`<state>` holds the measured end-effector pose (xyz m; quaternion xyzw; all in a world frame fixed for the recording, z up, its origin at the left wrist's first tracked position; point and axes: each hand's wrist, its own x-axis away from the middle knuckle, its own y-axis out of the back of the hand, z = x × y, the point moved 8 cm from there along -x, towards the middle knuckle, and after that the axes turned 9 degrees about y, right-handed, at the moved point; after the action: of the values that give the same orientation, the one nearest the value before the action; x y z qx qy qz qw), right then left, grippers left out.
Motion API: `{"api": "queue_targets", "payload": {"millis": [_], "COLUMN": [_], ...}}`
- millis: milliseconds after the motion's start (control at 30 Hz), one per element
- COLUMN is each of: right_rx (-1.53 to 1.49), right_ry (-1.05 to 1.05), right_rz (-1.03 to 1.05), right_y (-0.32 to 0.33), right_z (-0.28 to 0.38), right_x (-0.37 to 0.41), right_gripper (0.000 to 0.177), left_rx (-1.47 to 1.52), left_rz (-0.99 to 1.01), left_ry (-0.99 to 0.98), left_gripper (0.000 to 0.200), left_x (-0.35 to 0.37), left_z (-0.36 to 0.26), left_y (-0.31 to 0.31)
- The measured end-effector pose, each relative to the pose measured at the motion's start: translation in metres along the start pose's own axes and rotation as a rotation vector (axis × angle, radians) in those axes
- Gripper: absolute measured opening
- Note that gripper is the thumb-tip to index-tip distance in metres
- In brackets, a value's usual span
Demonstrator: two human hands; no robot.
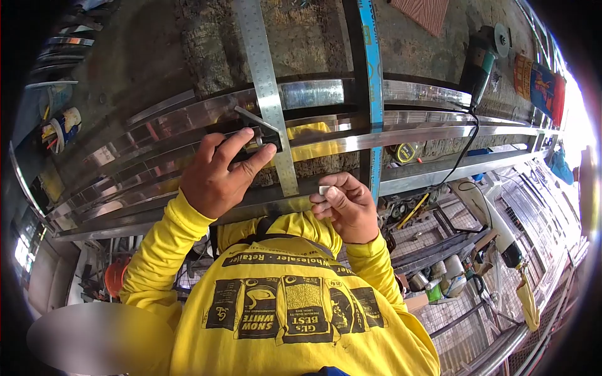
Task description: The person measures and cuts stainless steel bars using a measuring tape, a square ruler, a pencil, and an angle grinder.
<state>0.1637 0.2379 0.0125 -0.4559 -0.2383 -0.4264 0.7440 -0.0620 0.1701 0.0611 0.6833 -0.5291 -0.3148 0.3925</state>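
My left hand [219, 169] holds the dark head of a combination square [266, 139] between thumb and fingers. The square's long steel ruler [262, 69] lies across several shiny metal bars [313, 94], its near end by the front edge. To the right of that end, my right hand [347, 205] pinches a small white piece [323, 190] between thumb and fingers, just above the front edge. A blue-faced bar [373, 69] runs across the shiny bars, right of the ruler.
An angle grinder [481, 62] with its black cord lies at the upper right, near a red and blue container [539, 88]. A tape measure [405, 152] sits between bars. At the left is a white bucket [63, 128]. Tools and cans fill a lower rack at the right.
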Motion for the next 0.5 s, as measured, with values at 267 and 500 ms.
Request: {"api": "queue_targets", "payload": {"millis": [267,500], "right_rx": [0.604,0.840], "right_ry": [0.483,0.645], "right_rz": [-0.070,-0.192], "right_y": [-0.036,-0.060], "right_z": [0.038,0.033], "right_x": [-0.012,-0.010], "right_gripper": [0.015,0.018], "left_rx": [0.021,0.007], "left_rz": [0.022,-0.004], "left_ry": [-0.002,0.012], "left_gripper": [0.054,0.052], "left_x": [0.001,0.000], "left_z": [0.000,0.002], "left_y": [-0.002,-0.001]}}
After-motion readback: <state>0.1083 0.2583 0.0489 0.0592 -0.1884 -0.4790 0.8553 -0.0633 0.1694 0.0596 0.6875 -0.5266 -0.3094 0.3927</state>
